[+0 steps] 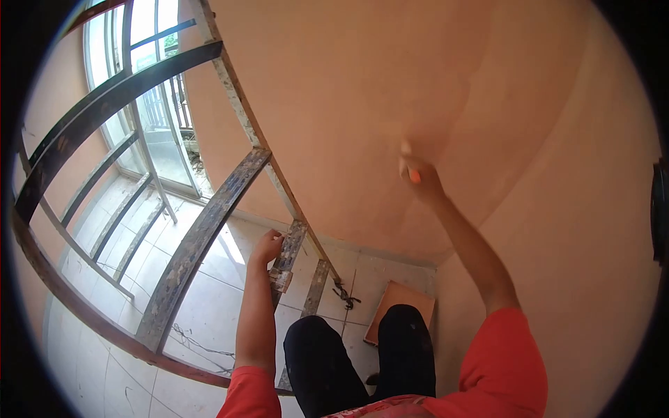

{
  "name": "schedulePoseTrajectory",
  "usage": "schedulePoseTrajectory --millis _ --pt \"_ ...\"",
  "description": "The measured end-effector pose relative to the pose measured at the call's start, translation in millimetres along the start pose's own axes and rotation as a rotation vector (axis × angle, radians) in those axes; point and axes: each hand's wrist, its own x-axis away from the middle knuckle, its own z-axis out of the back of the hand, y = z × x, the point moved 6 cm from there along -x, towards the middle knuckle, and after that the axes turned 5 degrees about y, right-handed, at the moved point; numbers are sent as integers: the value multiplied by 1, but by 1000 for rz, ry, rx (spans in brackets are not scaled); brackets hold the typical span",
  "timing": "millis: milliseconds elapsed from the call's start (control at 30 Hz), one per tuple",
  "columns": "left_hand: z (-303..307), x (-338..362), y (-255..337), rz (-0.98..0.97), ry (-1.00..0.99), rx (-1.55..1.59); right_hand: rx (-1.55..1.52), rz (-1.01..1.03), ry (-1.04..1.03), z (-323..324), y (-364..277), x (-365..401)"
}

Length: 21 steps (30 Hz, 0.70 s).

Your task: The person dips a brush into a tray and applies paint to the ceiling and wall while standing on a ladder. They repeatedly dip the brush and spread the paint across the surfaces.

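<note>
My right hand (418,177) is raised in front of the orange-pink wall (334,90), fingers closed around a small tool with an orange handle (415,175). Motion blur and the fingers hide what kind of tool it is. Low on the left, my left hand (267,247) has its fingers curled in at the edge of a paint-spattered ladder step (291,244). Whatever those fingers hold, if anything, is hidden. Just below that wrist, a small pale and brown block-like piece (280,281) rests at the same step.
The metal ladder (202,240) spreads across the left side. Dark cord (345,296) is tied near its foot. By my knees, a brown board or box (401,299) lies on the white tiled floor (223,268). A glass door (160,118) stands behind the ladder.
</note>
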Motion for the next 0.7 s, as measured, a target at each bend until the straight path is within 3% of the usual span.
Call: schedulePoseTrajectory --millis 33,67,100,133,200,233,333,400,600,700 --pt "1 2 2 5 9 -22 -237 -246 -98 1 2 33" --pt "2 3 4 10 19 -42 -508 -460 -63 -17 26 82" --pt "4 4 7 10 28 -35 -474 -570 -33 -14 27 128" --pt "6 6 12 -19 48 -26 -333 -670 -169 -11 28 175" --pt "8 8 19 -46 69 -22 -434 -907 -58 -13 24 270" --pt "9 8 21 -46 72 61 -326 -1022 -154 -14 25 311" --pt "17 18 33 -35 62 156 -350 -1046 -214 -14 -13 386" --pt "20 26 41 -29 53 175 -261 -768 -109 -7 -42 393" --pt "25 27 53 -81 91 214 -360 -940 6 15 -35 401" --pt "25 29 52 -76 105 301 -291 -821 -35 31 -46 385"
